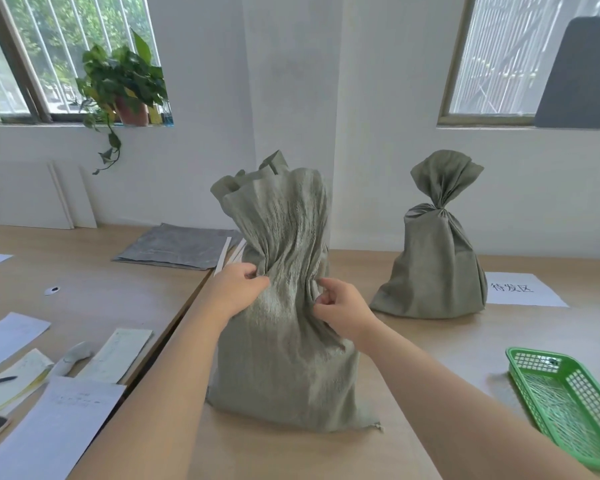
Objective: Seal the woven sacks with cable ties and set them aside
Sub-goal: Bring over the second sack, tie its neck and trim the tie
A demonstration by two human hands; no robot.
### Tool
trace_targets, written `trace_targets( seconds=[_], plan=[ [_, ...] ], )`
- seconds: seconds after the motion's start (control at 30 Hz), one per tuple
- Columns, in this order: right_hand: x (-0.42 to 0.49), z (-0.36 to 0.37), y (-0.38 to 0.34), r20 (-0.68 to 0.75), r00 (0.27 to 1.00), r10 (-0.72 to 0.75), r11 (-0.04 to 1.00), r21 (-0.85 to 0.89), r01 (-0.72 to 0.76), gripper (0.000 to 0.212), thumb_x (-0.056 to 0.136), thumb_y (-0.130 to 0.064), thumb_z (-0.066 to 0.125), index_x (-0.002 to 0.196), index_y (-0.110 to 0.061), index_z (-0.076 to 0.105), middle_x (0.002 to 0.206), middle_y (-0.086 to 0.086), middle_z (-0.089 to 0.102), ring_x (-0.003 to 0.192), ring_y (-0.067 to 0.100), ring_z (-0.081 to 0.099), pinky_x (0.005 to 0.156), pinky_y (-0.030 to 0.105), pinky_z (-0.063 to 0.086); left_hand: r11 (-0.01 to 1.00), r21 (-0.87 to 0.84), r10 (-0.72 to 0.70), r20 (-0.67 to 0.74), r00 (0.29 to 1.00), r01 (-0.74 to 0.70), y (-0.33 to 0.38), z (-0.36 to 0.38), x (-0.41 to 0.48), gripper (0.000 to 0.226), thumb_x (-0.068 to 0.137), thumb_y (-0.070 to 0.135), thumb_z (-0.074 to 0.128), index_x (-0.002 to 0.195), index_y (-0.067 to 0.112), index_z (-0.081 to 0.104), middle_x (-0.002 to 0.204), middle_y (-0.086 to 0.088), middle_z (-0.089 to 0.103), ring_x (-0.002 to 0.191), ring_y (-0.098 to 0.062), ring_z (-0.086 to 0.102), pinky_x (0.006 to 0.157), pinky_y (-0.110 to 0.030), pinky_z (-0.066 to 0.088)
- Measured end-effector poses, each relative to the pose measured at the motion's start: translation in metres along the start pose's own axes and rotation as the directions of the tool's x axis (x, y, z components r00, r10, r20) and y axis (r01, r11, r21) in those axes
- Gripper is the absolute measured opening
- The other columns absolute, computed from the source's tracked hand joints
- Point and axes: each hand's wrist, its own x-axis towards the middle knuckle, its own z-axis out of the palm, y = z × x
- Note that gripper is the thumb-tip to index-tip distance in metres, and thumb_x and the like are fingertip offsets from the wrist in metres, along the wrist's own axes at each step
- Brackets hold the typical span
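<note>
Right now, mid-frame: woven sack (284, 341) stands upright on the wood table (430, 344), neck bunched, top flaring loose above. Left hand (238, 289) pinches the gathered fabric on the neck's left side, fingers curled. Right hand (340, 311) pinches the right side, thumb & fingers curled in; can't tell if a tie is in that grip. Right of centre, well apart, 2nd sack (433, 268) stands w/ neck cinched, just beside a white paper sign (527, 292). Lower right: green mesh basket (568, 393) w/ thin pale strips inside. Centre-left, behind: flat grey sacks (177, 247) stacked.
</note>
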Motion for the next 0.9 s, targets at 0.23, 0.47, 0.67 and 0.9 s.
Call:
trace_targets(
  seconds=[0.23,0.47,0.67,0.9],
  plan=[
    [-0.031,-0.034,-0.012,-0.004,0.998,0.069,0.950,0.306,-0.065,0.027,0.074,-0.013,0.041,0.068,-0.011,0.067,0.074,0.009,0.041,0.069,0.026,0.033,0.063,0.037,0.025,0.980,-0.136,0.141,-0.058,0.988,-0.148,0.046,0.009,-0.034,0.020,0.086,0.017,0.051,0.069,0.017,0.042,0.074,-0.001,0.044,0.070,-0.020,0.043,0.066,-0.034,0.027],
    [-0.056,-0.088,-0.007,-0.019,1.000,-0.002,0.857,0.515,0.011,0.021,0.072,-0.010,0.044,0.079,0.006,0.056,0.080,0.012,0.056,0.076,0.028,0.052,0.074,0.040,0.042,0.922,-0.336,0.188,-0.047,0.981,-0.193,0.093,0.041,-0.063,0.050,0.091,0.000,0.043,0.124,0.032,0.063,0.120,0.003,0.070,0.115,-0.021,0.063,0.110,-0.047,0.045],
    [-0.086,-0.154,0.030,-0.123,0.991,0.051,0.788,0.614,0.036,0.037,0.071,-0.011,0.044,0.094,0.017,0.053,0.090,0.012,0.054,0.086,0.027,0.050,0.079,0.042,0.038,0.874,-0.434,0.214,-0.061,0.975,-0.219,0.140,0.106,-0.096,0.057,0.095,-0.002,0.042,0.147,0.021,0.047,0.132,0.008,0.062,0.121,-0.010,0.057,0.109,-0.038,0.042],
    [-0.133,-0.229,0.074,-0.141,0.985,0.104,0.760,0.649,0.013,0.046,0.070,-0.019,0.050,0.101,0.015,0.052,0.095,0.013,0.052,0.087,0.026,0.048,0.080,0.043,0.038,0.767,-0.619,0.189,-0.038,0.981,-0.171,0.192,0.184,-0.133,0.047,0.095,-0.003,0.045,0.112,0.040,0.057,0.114,0.009,0.066,0.107,-0.011,0.061,0.088,-0.027,0.047]
  ],
)
